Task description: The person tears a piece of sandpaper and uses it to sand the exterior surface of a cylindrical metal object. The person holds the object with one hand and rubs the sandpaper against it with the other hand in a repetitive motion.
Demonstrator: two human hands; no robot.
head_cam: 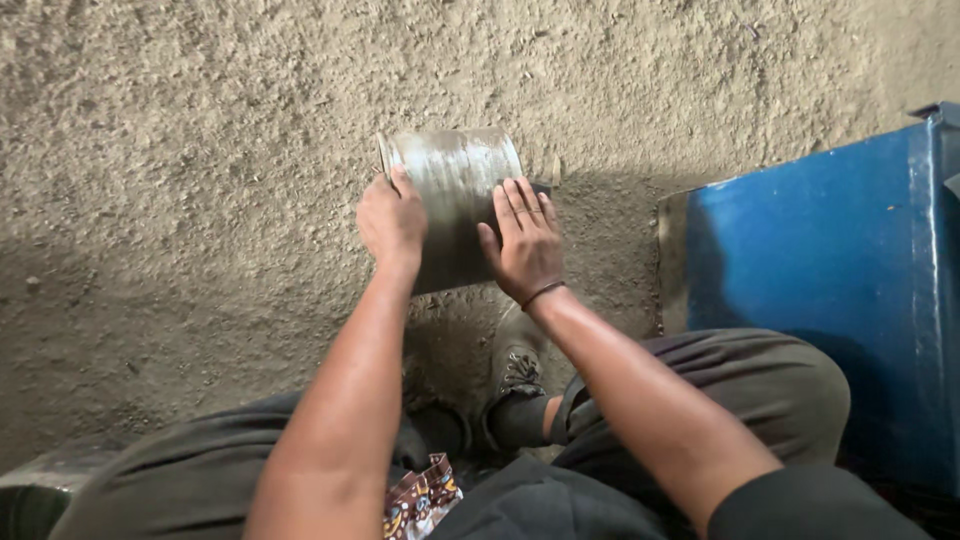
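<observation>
A dull grey metal cylinder [455,190], dusty and streaked, lies tilted on sandy ground in front of me. My left hand [391,221] grips its left side near the rim. My right hand [524,243] lies flat on its right side, fingers spread, pressing a small dark piece that shows only at the fingertips. A dark band circles my right wrist. The cylinder's lower end is hidden behind my hands.
Rough sandy ground [200,150] fills the view. A blue metal box [830,290] stands at the right. My knees in dark trousers and a dusty shoe [517,368] are below. A patterned wrapper [420,497] and a dark round object [40,490] sit at the bottom left.
</observation>
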